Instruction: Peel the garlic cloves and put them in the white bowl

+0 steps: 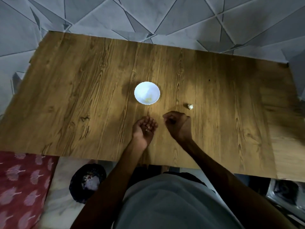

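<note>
Your grey shirt filled the bottom of the view, closest to the camera, and both bare forearms reached forward from it over the near edge of the wooden table.

Your left hand lay palm up on the tabletop with its fingers loosely cupped, not closed. A few small pale bits rested in the hollow of the palm; they were too small to say whether they were skin or garlic. Your right hand sat just beside it, to the right, knuckles up and fingers curled in toward the thumb like a loose fist. Whether those fingertips pinched anything could not be told.

One unpeeled garlic clove lay on the table just beyond your right hand and a little to its right, apart from the fingers.

You had the white bowl standing upright near the middle of the table, beyond your left hand and well clear of both hands. Some yellowish pieces lay in its bottom, toward the near side.

Around the table you could see a grey tiled floor with angular lines. At your lower left lay a red cloth with a pale leaf pattern, and next to it, on the floor by your left elbow, a dark round container with something pale inside.
</note>
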`<state>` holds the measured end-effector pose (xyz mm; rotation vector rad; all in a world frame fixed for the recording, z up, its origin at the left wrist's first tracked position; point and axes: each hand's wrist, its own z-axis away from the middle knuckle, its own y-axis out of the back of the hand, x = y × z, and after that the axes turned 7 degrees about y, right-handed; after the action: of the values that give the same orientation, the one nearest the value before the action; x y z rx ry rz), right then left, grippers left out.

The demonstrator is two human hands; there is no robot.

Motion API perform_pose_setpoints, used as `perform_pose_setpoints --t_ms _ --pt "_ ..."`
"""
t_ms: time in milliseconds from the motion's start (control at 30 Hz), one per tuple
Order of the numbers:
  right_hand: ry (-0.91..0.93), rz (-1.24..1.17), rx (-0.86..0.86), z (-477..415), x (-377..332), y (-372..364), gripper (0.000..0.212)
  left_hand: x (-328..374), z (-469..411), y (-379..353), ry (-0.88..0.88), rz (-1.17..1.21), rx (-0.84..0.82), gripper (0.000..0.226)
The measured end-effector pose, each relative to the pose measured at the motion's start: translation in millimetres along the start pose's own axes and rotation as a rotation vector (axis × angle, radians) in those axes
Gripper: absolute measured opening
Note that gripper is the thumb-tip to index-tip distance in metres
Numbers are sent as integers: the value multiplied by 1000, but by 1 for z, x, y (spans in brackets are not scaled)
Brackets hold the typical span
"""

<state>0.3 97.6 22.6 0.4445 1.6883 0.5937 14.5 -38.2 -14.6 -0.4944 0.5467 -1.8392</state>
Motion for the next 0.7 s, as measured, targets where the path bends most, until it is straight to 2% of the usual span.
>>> perform_pose_setpoints --t_ms 67,133,233,367,533,633,700 --pt "-33 130 -37 -8 28 8 25 6 2 8 -38 -19 12 31" --pt "-41 302 -144 -10 53 9 34 14 7 16 -72 -33 14 31" --pt "140 487 -271 -6 64 -2 46 23 14 26 -120 -40 61 31" --pt "305 627 -331 9 47 -30 33 30 28 39 -181 -14 94 31" --pt "531 690 -515 58 26 -40 19 34 40 55 -227 16 93 29" --pt "406 602 -413 28 27 -33 33 38 46 62 -221 3 93 29" --pt "280 644 -355 -3 28 -33 42 42 50 66 -214 -13 100 29"
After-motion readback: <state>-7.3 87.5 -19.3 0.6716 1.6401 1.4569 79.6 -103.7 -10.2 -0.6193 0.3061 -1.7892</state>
